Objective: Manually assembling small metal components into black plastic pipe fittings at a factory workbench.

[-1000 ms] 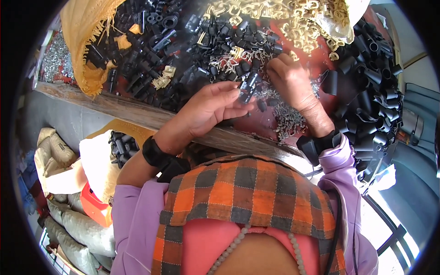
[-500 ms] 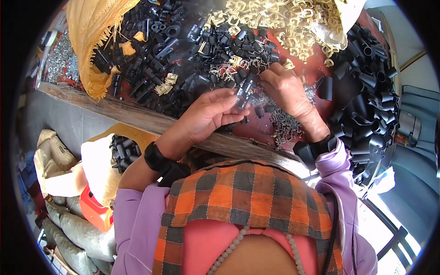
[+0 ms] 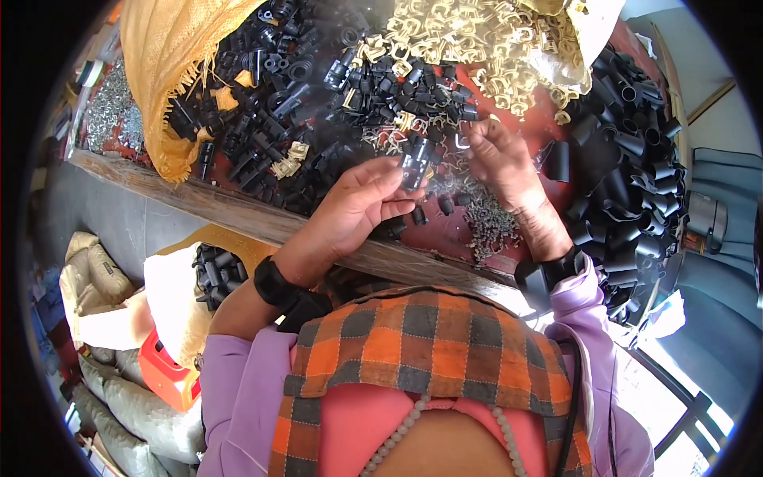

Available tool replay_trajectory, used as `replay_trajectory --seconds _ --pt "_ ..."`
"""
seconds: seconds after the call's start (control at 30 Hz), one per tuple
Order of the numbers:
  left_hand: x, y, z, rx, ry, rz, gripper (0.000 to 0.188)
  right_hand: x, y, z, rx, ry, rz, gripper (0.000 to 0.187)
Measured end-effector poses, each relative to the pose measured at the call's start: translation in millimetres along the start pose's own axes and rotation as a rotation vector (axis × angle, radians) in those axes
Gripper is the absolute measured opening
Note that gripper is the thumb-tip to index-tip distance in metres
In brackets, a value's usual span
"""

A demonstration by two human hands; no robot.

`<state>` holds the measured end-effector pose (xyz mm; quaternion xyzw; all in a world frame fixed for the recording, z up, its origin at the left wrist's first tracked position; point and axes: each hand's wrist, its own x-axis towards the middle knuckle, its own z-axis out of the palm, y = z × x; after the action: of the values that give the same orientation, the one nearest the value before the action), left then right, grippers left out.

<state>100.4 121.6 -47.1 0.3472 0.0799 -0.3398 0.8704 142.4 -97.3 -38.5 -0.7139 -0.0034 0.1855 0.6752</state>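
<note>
My left hand point(image 3: 367, 197) grips a shiny black cylindrical plastic part point(image 3: 415, 164) upright between thumb and fingers, over the red tabletop. To its right, my right hand point(image 3: 505, 168) pinches a small pale U-shaped metal clip point(image 3: 462, 141) at its fingertips, apart from the black part. Just beyond both hands lie a heap of small black plastic caps point(image 3: 405, 91) and a scatter of similar U-shaped clips point(image 3: 386, 141). Small grey screws point(image 3: 489, 222) form a pile below my right hand.
Cream-coloured plastic clips point(image 3: 469, 36) are heaped at the back. Black tubes point(image 3: 628, 159) pile up at right; black fittings point(image 3: 274, 103) lie left beside an orange woven sack point(image 3: 179, 63). A wooden edge point(image 3: 199, 208) borders the table. Sacks and a red container point(image 3: 168, 374) stand lower left.
My right hand has drawn back slightly and turned, and the clip at its fingertips now shows. The black part in my left hand has shifted slightly left and tipped more upright.
</note>
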Motion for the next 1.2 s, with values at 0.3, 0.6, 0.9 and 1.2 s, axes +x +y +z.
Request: replay_trajectory --seconds 0.3,0.6,0.9,1.2 --pt "5.5 -4.0 3.9 -0.069 -0.068 0.146 0.024 -15.9 -6.0 27.9 0.225 -0.138 0.013 0.012" --pt "5.3 -6.7 0.9 -0.150 -0.126 0.211 0.024 -22.1 -12.2 37.5 -0.072 -0.141 -0.202 0.009" --pt "4.9 -3.4 0.3 -0.085 -0.231 0.138 0.031 -18.6 -8.2 36.4 0.040 -0.214 -0.257 0.008" --pt "5.3 -3.1 -2.5 -0.160 -0.179 0.068 0.028 -22.9 -8.6 33.5 -0.087 -0.147 -0.182 0.010"
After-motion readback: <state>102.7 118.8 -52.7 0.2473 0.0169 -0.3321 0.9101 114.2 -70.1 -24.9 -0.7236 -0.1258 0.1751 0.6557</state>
